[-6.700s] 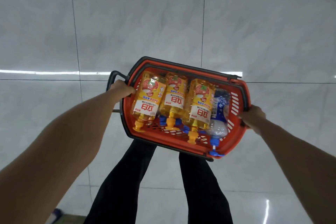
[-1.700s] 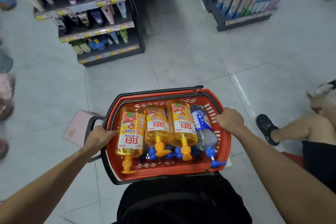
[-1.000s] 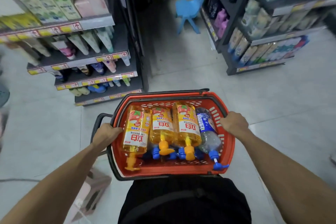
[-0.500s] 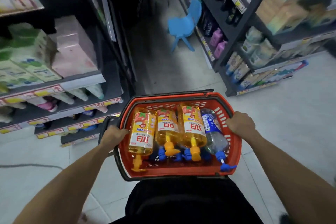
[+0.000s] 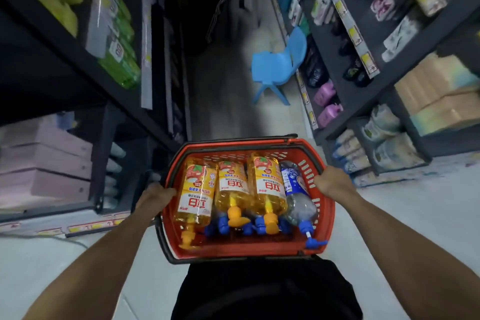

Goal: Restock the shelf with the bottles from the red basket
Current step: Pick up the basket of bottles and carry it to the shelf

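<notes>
Well, the aisle floor (image 5: 226, 101) runs straight ahead of me, a narrow strip between the left shelving (image 5: 78, 54) and the right shelving (image 5: 363, 91), whose dark edges lean in on both sides. The red basket (image 5: 326, 215) sits at the mouth of that strip, its far rim near the end post of each unit. A blue plastic chair (image 5: 278, 65) stands on the right of the strip, close against the right shelving, with open floor to its left.

My left hand (image 5: 153, 197) grasps the basket's left rim with its fingers curled over it. My right hand (image 5: 331, 182) grasps the right rim the same way. Inside lie three yellow pump bottles (image 5: 231, 189) side by side, pumps toward me. A clear bottle (image 5: 296, 195) with a blue label lies against the right wall.

Compared with half a second ago, the chair is nearer and larger, and both shelf ends have drawn back alongside the basket. My grip and the order of the bottles are the same.

Blue pump heads (image 5: 223, 225) poke out beneath the yellow bottles, but the bottles they belong to are hidden. My fingertips are tucked under the rims, out of sight. The shelf goods are blurred and their labels unreadable. The far end of the aisle is too dark to make out.
</notes>
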### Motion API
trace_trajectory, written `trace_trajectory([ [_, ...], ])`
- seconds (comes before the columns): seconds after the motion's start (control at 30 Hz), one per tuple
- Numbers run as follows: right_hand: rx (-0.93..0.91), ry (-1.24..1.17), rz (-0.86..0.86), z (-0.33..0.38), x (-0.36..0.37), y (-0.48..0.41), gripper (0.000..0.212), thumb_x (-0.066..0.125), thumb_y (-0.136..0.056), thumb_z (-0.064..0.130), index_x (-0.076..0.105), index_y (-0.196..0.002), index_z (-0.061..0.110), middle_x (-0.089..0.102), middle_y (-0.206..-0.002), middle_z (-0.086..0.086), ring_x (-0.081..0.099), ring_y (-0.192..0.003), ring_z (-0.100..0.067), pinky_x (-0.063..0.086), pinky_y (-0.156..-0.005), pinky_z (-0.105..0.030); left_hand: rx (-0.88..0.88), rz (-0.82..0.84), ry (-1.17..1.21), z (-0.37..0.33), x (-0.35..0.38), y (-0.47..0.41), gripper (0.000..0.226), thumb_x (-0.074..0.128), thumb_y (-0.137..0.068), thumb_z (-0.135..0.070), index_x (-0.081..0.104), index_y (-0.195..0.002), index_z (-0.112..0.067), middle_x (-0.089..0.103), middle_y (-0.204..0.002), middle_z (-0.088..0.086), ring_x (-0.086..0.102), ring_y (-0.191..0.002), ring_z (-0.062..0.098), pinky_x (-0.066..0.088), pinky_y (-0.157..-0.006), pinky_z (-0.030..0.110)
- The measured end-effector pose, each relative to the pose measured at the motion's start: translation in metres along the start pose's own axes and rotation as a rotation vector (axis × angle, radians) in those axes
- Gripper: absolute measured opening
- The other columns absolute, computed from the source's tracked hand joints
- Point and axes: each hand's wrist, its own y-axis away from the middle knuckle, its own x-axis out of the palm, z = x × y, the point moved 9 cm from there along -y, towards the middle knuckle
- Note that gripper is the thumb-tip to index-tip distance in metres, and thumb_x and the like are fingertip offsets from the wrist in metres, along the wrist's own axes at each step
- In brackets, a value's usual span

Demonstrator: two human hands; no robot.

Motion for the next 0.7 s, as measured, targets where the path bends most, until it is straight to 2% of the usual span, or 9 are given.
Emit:
trace_trajectory([
  [0.1, 0.007, 0.002, -0.007, 0.021, -0.042, -0.050, 0.039, 0.057, -0.089, 0.045, 0.071, -0.100, 0.010, 0.075, -0.091, -0.010, 0.069, -0.069, -0.024, 0.060, -0.070, -0.034, -0.023, 0.025, 0.038, -0.046, -0.002, -0.017, 0.027, 0.070, -0.075, -0.039, 0.073, -0.087, -0.015, 0.077, -0.077, 0.006, 0.074, -0.073, 0.026, 0.062, -0.078, 0.042],
  [0.17, -0.006, 0.010, 0.004, 0.042, -0.069, -0.076, 0.037, 0.059, -0.089, 0.048, 0.070, -0.093, 0.012, 0.073, -0.079, -0.006, 0.071, -0.062, -0.022, 0.061, -0.063, -0.032, -0.048, 0.009, 0.057, -0.072, -0.010, -0.029, 0.034, 0.069, -0.071, -0.044, 0.073, -0.089, -0.016, 0.077, -0.079, 0.006, 0.075, -0.072, 0.027, 0.063, -0.078, 0.042],
  [0.23, -0.051, 0.017, -0.006, 0.069, -0.094, -0.101, 0.034, 0.060, -0.089, 0.045, 0.069, -0.089, 0.013, 0.072, -0.077, -0.006, 0.069, -0.061, -0.022, 0.057, -0.062, -0.029, -0.048, -0.014, 0.064, -0.097, -0.018, -0.044, 0.031, 0.068, -0.075, -0.043, 0.072, -0.087, -0.016, 0.075, -0.080, 0.006, 0.073, -0.074, 0.027, 0.061, -0.076, 0.038],
  [0.3, -0.084, 0.018, -0.019, 0.102, -0.120, -0.123, 0.031, 0.059, -0.090, 0.041, 0.068, -0.088, 0.012, 0.070, -0.076, -0.006, 0.069, -0.062, -0.021, 0.059, -0.066, -0.032, -0.048, -0.050, 0.099, -0.123, -0.029, -0.058, 0.024, 0.068, -0.080, -0.040, 0.069, -0.083, -0.016, 0.073, -0.080, 0.006, 0.071, -0.074, 0.026, 0.060, -0.075, 0.036],
  [0.4, -0.131, 0.056, -0.029, 0.157, -0.151, -0.169, 0.026, 0.058, -0.096, 0.033, 0.063, -0.089, 0.008, 0.062, -0.071, -0.004, 0.061, -0.058, -0.017, 0.048, -0.055, -0.025, -0.059, -0.085, 0.139, -0.154, -0.041, -0.093, 0.022, 0.066, -0.086, -0.036, 0.065, -0.086, -0.014, 0.069, -0.083, 0.005, 0.068, -0.076, 0.025, 0.056, -0.073, 0.034],
  [0.43, -0.146, 0.078, -0.038, 0.176, -0.160, -0.186, 0.025, 0.058, -0.096, 0.032, 0.064, -0.092, 0.008, 0.060, -0.071, -0.003, 0.058, -0.058, -0.016, 0.045, -0.056, -0.025, -0.071, -0.088, 0.155, -0.163, -0.043, -0.105, 0.022, 0.066, -0.088, -0.034, 0.063, -0.089, -0.013, 0.067, -0.082, 0.004, 0.067, -0.076, 0.025, 0.054, -0.070, 0.034],
  [0.53, -0.186, 0.167, -0.077, 0.234, -0.190, -0.236, 0.030, 0.057, -0.094, 0.029, 0.068, -0.104, 0.003, 0.070, -0.094, -0.013, 0.063, -0.075, -0.027, 0.046, -0.070, -0.029, -0.085, -0.115, 0.219, -0.190, -0.051, -0.151, 0.027, 0.068, -0.087, -0.035, 0.063, -0.103, -0.013, 0.068, -0.090, 0.006, 0.067, -0.080, 0.026, 0.058, -0.079, 0.037],
  [0.63, -0.220, 0.239, -0.063, 0.283, -0.217, -0.271, 0.030, 0.056, -0.095, 0.028, 0.068, -0.105, 0.003, 0.071, -0.100, -0.016, 0.068, -0.085, -0.032, 0.044, -0.066, -0.026, -0.129, -0.119, 0.252, -0.211, -0.059, -0.184, 0.041, 0.067, -0.081, -0.041, 0.067, -0.109, -0.011, 0.072, -0.099, 0.009, 0.069, -0.085, 0.030, 0.060, -0.085, 0.042],
  [0.7, -0.242, 0.274, -0.068, 0.312, -0.234, -0.294, 0.034, 0.057, -0.093, 0.028, 0.068, -0.111, 0.001, 0.070, -0.112, -0.020, 0.068, -0.099, -0.036, 0.049, -0.075, -0.031, -0.169, -0.114, 0.271, -0.219, -0.061, -0.192, 0.048, 0.067, -0.081, -0.043, 0.066, -0.116, -0.010, 0.071, -0.104, 0.011, 0.068, -0.086, 0.030, 0.059, -0.084, 0.039],
])
